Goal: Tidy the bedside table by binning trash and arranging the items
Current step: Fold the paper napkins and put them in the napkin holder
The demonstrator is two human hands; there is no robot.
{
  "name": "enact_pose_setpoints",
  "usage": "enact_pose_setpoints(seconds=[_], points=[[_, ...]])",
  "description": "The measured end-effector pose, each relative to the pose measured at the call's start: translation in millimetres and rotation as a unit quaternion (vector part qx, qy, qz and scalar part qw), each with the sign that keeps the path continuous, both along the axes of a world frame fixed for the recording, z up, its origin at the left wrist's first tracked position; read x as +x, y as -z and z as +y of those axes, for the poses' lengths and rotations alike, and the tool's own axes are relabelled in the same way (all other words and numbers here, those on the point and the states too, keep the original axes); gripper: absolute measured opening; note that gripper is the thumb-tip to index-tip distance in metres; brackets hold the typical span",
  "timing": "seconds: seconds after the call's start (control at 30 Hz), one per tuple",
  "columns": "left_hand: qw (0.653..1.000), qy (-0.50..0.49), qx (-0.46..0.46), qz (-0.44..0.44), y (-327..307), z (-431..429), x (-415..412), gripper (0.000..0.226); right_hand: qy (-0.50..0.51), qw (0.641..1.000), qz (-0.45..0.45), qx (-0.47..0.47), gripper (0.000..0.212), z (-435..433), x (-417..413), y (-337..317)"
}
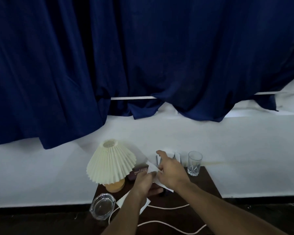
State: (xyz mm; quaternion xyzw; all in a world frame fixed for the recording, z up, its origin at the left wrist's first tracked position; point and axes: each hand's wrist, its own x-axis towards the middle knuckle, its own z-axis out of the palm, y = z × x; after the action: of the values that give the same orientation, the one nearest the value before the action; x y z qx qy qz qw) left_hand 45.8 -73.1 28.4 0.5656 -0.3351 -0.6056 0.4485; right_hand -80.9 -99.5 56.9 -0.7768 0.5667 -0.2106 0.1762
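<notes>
Both the left hand and right hand are pinching a white paper scrap above the bedside table's middle, probably risking the right wrist toppling the drinking glass at its back right corner.

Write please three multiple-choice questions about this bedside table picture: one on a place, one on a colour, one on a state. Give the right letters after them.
1. Where on the table does the glass stand?
A. front left corner
B. back right corner
C. under the lamp

2. What colour is the curtain?
A. red
B. dark blue
C. green

3. What are the left hand and right hand doing?
A. hanging idle
B. lifting the lamp
C. both holding the paper

Answers: 1 B, the glass stands upright at the far right corner; 2 B, its folds are deep blue; 3 C, both hands pinch the white sheet.
</notes>
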Motion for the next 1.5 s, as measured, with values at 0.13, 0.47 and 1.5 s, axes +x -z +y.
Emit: enact_pose_setpoints(seconds=[0.13, 0.47, 1.5], points=[[0.996, -0.043, 0.035, 0.067, -13, 2, -10, 0.046, -0.024, 0.992, 0.094, -0.086, 0.072, 9, -5, -3], [0.999, -0.052, -0.009, -0.002, -25, 1, -8, 0.022, -0.065, 0.981, 0.130, -0.129, 0.065, 6, -24, -3], [0.997, -0.077, 0.028, -0.009, 89, -65, -25, 0.018, 0.119, 0.992, -0.014, 0.028, 0.032, -139, -72, 24]])
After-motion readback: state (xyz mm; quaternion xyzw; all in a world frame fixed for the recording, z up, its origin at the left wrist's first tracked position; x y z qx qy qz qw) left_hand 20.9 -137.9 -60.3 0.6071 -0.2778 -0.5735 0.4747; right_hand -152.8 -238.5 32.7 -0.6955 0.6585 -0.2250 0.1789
